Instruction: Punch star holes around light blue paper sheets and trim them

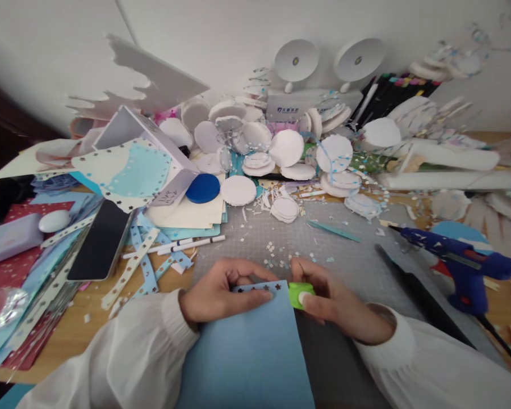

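My left hand point(234, 292) pinches the top edge of a light blue sheet of paper point(247, 352), thumb on top and fingers behind. A row of star-shaped holes runs along that edge. In my right hand point(323, 295) is a small green craft punch point(298, 295) with a white button under my thumb. The punch sits at the sheet's upper right corner; whether the paper is inside its slot I cannot tell. Tiny cut-out pieces of paper point(272, 258) lie on the grey cutting mat point(255, 230) just beyond my hands.
At right lie a blue glue gun point(464, 261) and a long black tool point(421, 295). Teal tweezers point(334, 230) rest on the mat. White foam discs point(287, 147) crowd the back. To the left are a phone point(100, 241), punched paper strips point(130, 270) and a blue lid point(203, 188).
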Available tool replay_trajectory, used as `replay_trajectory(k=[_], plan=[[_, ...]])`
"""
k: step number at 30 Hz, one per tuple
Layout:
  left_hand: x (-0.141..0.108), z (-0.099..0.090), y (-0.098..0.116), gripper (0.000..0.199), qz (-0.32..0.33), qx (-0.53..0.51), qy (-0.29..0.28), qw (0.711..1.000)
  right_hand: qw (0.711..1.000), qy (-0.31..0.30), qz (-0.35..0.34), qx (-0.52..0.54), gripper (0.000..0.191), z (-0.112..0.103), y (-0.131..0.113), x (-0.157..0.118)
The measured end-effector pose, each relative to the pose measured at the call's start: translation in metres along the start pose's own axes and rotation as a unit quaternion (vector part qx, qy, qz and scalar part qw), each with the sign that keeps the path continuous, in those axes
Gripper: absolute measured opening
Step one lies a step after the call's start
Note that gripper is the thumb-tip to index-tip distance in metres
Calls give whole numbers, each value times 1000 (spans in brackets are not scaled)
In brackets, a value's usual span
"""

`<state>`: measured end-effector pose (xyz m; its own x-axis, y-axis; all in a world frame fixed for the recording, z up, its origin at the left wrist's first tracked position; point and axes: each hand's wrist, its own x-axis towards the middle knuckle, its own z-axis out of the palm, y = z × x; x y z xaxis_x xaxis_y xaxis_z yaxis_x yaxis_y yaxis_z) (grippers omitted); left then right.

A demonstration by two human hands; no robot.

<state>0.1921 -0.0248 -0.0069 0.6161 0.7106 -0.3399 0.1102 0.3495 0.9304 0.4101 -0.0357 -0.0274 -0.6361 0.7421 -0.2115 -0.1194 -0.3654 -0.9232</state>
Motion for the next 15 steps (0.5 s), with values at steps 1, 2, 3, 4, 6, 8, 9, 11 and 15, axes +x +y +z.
replay_trajectory(k=[1, 2, 3, 4, 6, 8, 9, 11, 15], plan=[[0, 0, 0, 40, 0, 0, -1, 1000, 1000, 2, -2, -5, 43, 0, 0, 0], [0, 0, 0, 40, 1, 1, -2, 1000, 1000, 5, -3, -12, 43, 0, -1, 0], [0, -1, 0, 40, 4, 3, -4, 1000, 1000, 8, -4, -18, 43, 1, -2, 1], [0, -1, 0, 39, 7, 6, -7, 1000, 1000, 10, -3, -26, 43, 1, -3, 1], [0, -1, -1, 39, 14, 14, -13, 1000, 999, 8, 2, -38, 44, 2, -5, 1], [0, 0, -1, 38, 24, 20, -14, 999, 999, -4, 8, -43, 45, 3, -6, 1], [1, 0, -1, 37, 29, 21, -14, 999, 999, -13, 12, -43, 44, 3, -6, 1], [1, 1, -1, 34, 41, 20, -14, 999, 999, -27, 27, -35, 41, 3, -5, 0], [0, 2, -1, 30, 60, 20, -21, 998, 997, -45, 60, -1, 41, 2, -2, 0]])
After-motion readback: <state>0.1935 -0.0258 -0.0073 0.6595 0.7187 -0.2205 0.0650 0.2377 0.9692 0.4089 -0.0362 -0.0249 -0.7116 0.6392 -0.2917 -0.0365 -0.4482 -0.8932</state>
